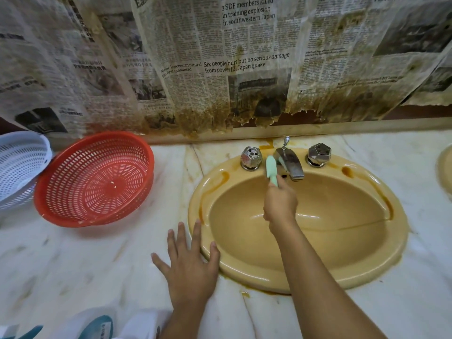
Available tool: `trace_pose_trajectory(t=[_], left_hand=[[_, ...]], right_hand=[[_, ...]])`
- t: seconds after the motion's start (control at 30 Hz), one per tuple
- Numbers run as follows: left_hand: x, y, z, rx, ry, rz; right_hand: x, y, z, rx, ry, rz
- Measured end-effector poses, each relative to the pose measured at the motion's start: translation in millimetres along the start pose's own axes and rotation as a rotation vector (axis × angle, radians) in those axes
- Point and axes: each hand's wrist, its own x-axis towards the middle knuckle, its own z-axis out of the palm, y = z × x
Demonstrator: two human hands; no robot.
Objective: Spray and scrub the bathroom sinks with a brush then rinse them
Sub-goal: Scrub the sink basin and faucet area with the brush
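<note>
1. White and teal containers, blurred: sitting nearest me, at the near left of the sink. I cannot tell what they are.
2. My left hand: lying flat on the white veined marble counter at the sink's near-left edge. The fingers are spreading straight and gripping nothing, and the thumb is touching the rim.
3. Mustard-yellow oval ceramic sink, the landmark: showing brown stains along its left and right shoulders.
4. My right hand: reaching over the basin toward the sink's back wall, with the fingers curling tight around a handle.
5. Mint-green plastic scrubbing brush, the thing in that grip. Its long axis is running straight away from my fist toward the back of the sink. The head is pointing away from me, between the left knob and the spout. I cannot tell whether its bristles are touching the deck.
6. Tarnished chrome spout: standing just right of the brush head at the sink's back centre. I judge my right hand the only one placed to work it.
7. Two faceted chrome knobs, left and right: flanking the spout.
8. Round red plastic mesh basket and a white one: leaning well to the left of the sink.
9. Stained, torn newspaper sheets: hanging behind the sink.
</note>
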Motion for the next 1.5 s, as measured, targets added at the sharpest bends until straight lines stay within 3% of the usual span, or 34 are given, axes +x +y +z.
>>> trace_pose_trajectory(t=[0.33,0.63,0.83,1.07,1.27,1.5], left_hand=[[0.0,0.1,-0.1,-0.02,0.005,-0.015],[0.1,-0.2,1.3,-0.017,0.001,-0.019],[0.0,-0.3,1.7,-0.01,0.006,-0.017],[0.7,-0.2,3.5,-0.002,0.001,-0.014],[-0.6,0.7,1.1,0.0,-0.003,-0.018],[0.8,0.4,2.9,0.0,-0.009,-0.013]], right_hand=[[35.7,-33.9,19.3,-0.098,-0.047,-0.039],[22.5,-4.5,9.5,0.047,0.0,0.035],[48.5,-54.2,25.2,-0.209,-0.019,-0.022],[18.2,-18.9,-15.5,0.073,-0.251,0.147],[29.3,-35.4,-1.2,-0.139,-0.19,-0.047],[16.2,-24.7,-30.2,-0.202,-0.248,-0.05]])
